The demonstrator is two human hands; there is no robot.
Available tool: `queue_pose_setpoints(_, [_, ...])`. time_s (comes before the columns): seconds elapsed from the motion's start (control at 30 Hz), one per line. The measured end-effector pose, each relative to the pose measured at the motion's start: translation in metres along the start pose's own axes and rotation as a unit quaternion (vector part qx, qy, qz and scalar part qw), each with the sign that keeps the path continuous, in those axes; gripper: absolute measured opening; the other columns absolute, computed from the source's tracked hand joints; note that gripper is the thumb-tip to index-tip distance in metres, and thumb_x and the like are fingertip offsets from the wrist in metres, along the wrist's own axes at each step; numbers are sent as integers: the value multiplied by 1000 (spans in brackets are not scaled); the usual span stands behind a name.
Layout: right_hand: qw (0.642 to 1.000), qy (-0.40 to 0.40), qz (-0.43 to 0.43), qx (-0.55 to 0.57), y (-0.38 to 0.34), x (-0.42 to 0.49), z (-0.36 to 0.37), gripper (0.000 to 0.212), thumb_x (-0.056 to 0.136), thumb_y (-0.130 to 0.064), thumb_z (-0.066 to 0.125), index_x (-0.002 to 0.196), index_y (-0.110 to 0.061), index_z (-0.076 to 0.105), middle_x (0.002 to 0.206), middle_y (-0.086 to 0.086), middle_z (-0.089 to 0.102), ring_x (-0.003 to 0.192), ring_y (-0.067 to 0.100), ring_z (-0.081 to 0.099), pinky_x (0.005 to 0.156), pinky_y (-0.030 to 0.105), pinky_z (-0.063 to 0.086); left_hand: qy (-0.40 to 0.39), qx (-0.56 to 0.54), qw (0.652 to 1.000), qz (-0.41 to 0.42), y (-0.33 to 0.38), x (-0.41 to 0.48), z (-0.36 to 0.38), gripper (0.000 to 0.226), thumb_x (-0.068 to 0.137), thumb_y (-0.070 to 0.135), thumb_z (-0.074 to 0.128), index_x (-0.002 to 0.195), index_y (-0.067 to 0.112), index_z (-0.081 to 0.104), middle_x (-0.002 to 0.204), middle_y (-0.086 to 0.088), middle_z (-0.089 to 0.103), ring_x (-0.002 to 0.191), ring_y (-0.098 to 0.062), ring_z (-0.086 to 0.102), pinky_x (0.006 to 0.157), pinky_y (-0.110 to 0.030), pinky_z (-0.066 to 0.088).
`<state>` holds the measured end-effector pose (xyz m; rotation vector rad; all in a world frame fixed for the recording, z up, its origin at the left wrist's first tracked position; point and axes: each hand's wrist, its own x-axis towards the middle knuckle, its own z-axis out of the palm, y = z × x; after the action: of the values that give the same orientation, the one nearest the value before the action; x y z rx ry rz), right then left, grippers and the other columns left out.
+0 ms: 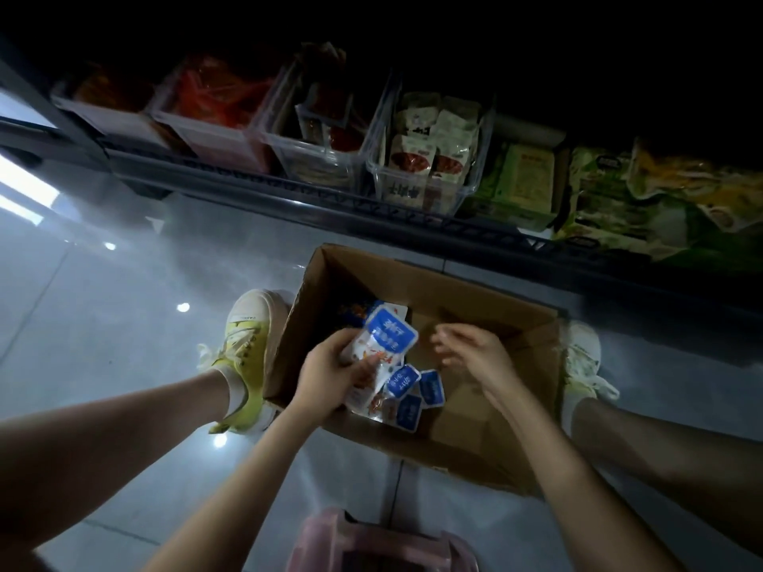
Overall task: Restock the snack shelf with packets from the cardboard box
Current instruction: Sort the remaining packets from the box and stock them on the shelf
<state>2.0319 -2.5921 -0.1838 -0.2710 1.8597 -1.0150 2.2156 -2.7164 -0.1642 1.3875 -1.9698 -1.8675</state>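
Note:
An open cardboard box [487, 307] sits on the floor between my feet, below the snack shelf [330, 200]. My left hand [330, 375] grips a bunch of blue-and-white snack packets [386, 338] over the box's left half. More blue-and-white packets [413, 400] lie loose on the box bottom just below that bunch. My right hand [470, 350] hovers over the middle of the box with loosely curled fingers and holds nothing.
On the low shelf stand clear plastic bins [425, 154] with red and white packets, and green bags [619, 200] lie to the right. My yellow shoes [247, 353] flank the box on a glossy grey tile floor. A pink stool [371, 542] sits under me.

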Motion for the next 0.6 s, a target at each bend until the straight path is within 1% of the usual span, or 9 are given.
queue_pose_setpoints(0.03, [999, 29, 18, -29, 15, 9, 0, 27, 91, -17, 59, 118, -18, 60, 119, 3, 63, 104, 15, 61, 85, 26, 49, 20, -15, 1000, -11, -5, 2, -5, 26, 83, 19, 72, 105, 27, 61, 97, 4, 72, 87, -14, 70, 74, -35, 59])
queue_pose_setpoints(0.1, [994, 47, 77, -58, 47, 24, 4, 38, 92, -13, 58, 129, -10, 52, 130, 7, 55, 116, 21, 54, 90, 26, 42, 46, -35, 998, -37, -15, 8, -11, 23, 83, 16, 72, 101, 27, 62, 95, 4, 72, 87, -18, 71, 73, -36, 59])
queue_pose_setpoints(0.2, [984, 67, 164, -36, 86, 43, 17, 48, 89, -2, 59, 135, -4, 45, 136, 14, 50, 123, 28, 49, 92, 28, 39, 69, -38, 994, -79, -30, 20, -15, 25, 83, 12, 72, 98, 27, 61, 94, 4, 71, 88, -22, 70, 77, -41, 58])
queue_pose_setpoints(0.23, [980, 77, 179, -43, 96, 48, 22, 51, 88, -2, 61, 136, -6, 45, 136, 13, 51, 122, 27, 50, 94, 29, 41, 70, -37, 992, -94, -34, 24, -15, 25, 82, 11, 73, 100, 26, 61, 95, 2, 71, 89, -24, 70, 79, -45, 57])
queue_pose_setpoints(0.3, [971, 99, 189, -107, 111, 58, 27, 53, 86, -11, 66, 135, -15, 47, 133, 7, 55, 117, 24, 55, 96, 34, 48, 71, -36, 991, -110, -43, 31, -14, 27, 82, 11, 73, 103, 21, 61, 97, -4, 71, 90, -26, 69, 83, -48, 56])
queue_pose_setpoints(0.37, [960, 112, 188, -177, 121, 63, 30, 52, 84, -19, 69, 133, -23, 50, 126, 1, 59, 108, 21, 59, 88, 36, 53, 72, -39, 989, -121, -49, 38, -11, 26, 82, 10, 73, 104, 19, 61, 98, -6, 71, 90, -26, 69, 84, -49, 55])
queue_pose_setpoints(0.4, [957, 111, 188, -189, 124, 66, 32, 51, 84, -21, 69, 131, -25, 50, 122, -1, 61, 104, 19, 60, 85, 36, 54, 73, -39, 989, -126, -51, 40, -10, 26, 83, 10, 72, 104, 19, 60, 99, -6, 71, 90, -26, 69, 84, -49, 55])
queue_pose_setpoints(0.5, [965, 90, 180, -167, 127, 73, 43, 56, 80, -22, 73, 130, -25, 50, 115, -4, 64, 96, 16, 62, 86, 37, 54, 68, -46, 987, -137, -56, 45, -5, 26, 84, 9, 70, 106, 18, 59, 101, -7, 70, 93, -27, 68, 82, -47, 56])
queue_pose_setpoints(0.6, [971, 84, 194, -110, 133, 84, 57, 61, 74, -25, 79, 129, -19, 54, 116, 1, 65, 99, 19, 62, 88, 39, 53, 69, -50, 986, -140, -59, 46, -4, 29, 85, 9, 69, 111, 16, 59, 103, -6, 69, 93, -24, 68, 78, -41, 56])
